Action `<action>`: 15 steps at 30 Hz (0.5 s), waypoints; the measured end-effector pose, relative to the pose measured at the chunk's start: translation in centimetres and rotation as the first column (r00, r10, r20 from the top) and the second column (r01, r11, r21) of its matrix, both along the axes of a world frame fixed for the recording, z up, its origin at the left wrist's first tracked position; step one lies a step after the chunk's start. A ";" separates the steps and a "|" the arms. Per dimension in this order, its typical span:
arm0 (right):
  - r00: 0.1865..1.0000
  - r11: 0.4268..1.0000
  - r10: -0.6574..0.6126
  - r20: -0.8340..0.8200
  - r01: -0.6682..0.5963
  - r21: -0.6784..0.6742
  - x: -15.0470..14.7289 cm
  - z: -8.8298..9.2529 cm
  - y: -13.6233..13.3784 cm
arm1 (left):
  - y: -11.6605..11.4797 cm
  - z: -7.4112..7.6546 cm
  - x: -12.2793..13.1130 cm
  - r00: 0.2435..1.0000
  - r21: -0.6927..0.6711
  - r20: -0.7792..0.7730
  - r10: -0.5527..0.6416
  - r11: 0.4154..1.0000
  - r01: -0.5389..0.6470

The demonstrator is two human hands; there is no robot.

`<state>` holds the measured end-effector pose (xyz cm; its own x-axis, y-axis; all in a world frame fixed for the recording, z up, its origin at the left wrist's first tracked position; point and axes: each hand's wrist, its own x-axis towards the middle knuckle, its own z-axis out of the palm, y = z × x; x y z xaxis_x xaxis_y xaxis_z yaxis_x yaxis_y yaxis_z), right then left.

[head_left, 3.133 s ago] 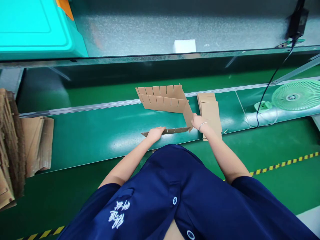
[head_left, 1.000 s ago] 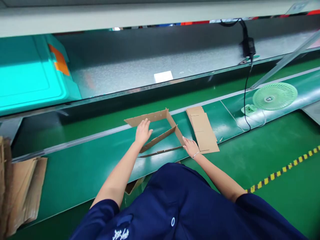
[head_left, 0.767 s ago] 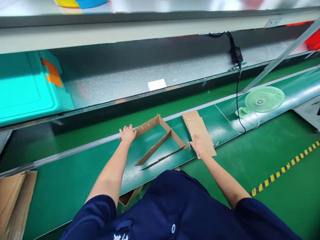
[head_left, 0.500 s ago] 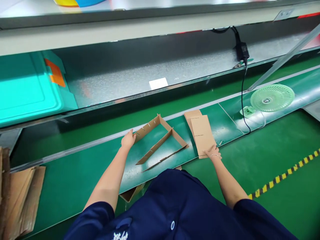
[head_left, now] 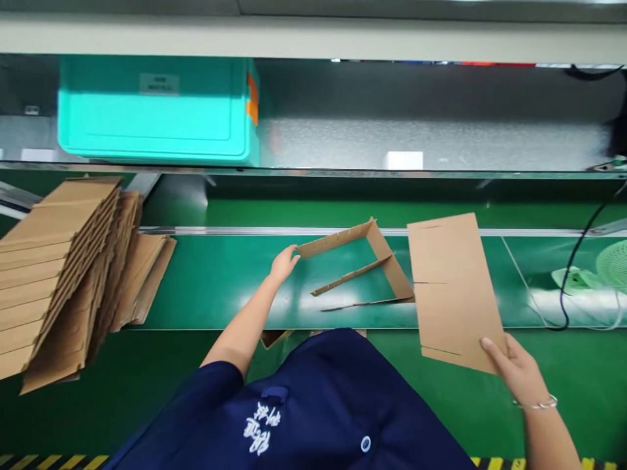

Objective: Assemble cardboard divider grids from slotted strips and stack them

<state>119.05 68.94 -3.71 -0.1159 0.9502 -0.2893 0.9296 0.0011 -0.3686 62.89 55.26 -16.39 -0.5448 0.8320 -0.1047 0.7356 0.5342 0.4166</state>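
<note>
A cardboard divider frame stands on edge on the green work surface, a long back strip and two front strips joined to a cross strip at its right. My left hand pinches the left end of the slotted back strip. In my right hand is a flat brown cardboard sheet with several slits, gripped at its lower right corner, thumb on top. The sheet is raised and tilted, just right of the frame. Whether it is one sheet or more, I cannot tell.
Stacked folded cardboard lies at the left. On the metal shelf behind sits a turquoise box with orange clips. A black cable hangs at the right, near a pale green fan. The surface's front edge runs before me.
The view has turned left, bringing the cardboard stack into sight. My right hand has lifted the sheet from the surface toward me. My left hand still pinches the frame's back strip.
</note>
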 end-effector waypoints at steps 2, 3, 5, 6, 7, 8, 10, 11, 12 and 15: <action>0.964 0.975 0.222 -0.147 -0.217 0.047 -5.0 1.9 -2.9 | 0.8 -0.2 -0.3 0.999 0.028 0.050 0.004 1.000 -0.005; 0.931 0.943 0.332 -0.150 -0.325 0.066 -8.0 2.4 -4.3 | 1.2 -0.3 -0.3 0.998 0.033 0.067 0.009 0.999 -0.011; 0.880 0.878 0.475 -0.029 -0.471 0.083 -14.3 2.7 -7.1 | 1.9 -0.3 -0.3 0.996 0.021 0.085 0.025 0.999 -0.027; 0.858 0.853 0.508 0.072 -0.513 0.094 -17.2 2.6 -8.3 | 2.1 -0.3 -0.3 0.996 0.012 0.088 0.033 0.999 -0.035; 0.826 0.825 0.540 0.160 -0.558 0.094 -19.8 2.4 -9.3 | 2.3 -0.3 -0.3 0.995 0.003 0.088 0.039 0.999 -0.040; 0.790 0.797 0.565 0.236 -0.597 0.088 -21.9 2.3 -10.1 | 2.5 -0.3 -0.3 0.995 -0.004 0.089 0.041 0.999 -0.041; 0.722 0.756 0.597 0.349 -0.652 0.058 -24.8 2.2 -11.3 | 2.6 -0.2 -0.3 0.995 -0.017 0.092 0.041 0.999 -0.039; 0.698 0.744 0.603 0.388 -0.667 0.043 -25.6 2.4 -11.8 | 2.7 -0.1 -0.3 0.995 -0.023 0.094 0.041 0.999 -0.039; 0.680 0.740 0.602 0.418 -0.673 0.029 -26.1 2.6 -12.2 | 2.7 0.0 -0.3 0.995 -0.029 0.093 0.041 0.999 -0.038; 0.656 0.742 0.590 0.471 -0.670 0.004 -26.6 3.5 -13.2 | 2.7 0.3 -0.4 0.996 -0.021 0.086 0.032 0.999 -0.030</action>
<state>92.43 55.73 -0.19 -0.6126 0.7287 -0.3061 0.7369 0.6667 0.1122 62.46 57.93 -16.09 -0.5587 0.8122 -0.1681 0.6805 0.5647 0.4670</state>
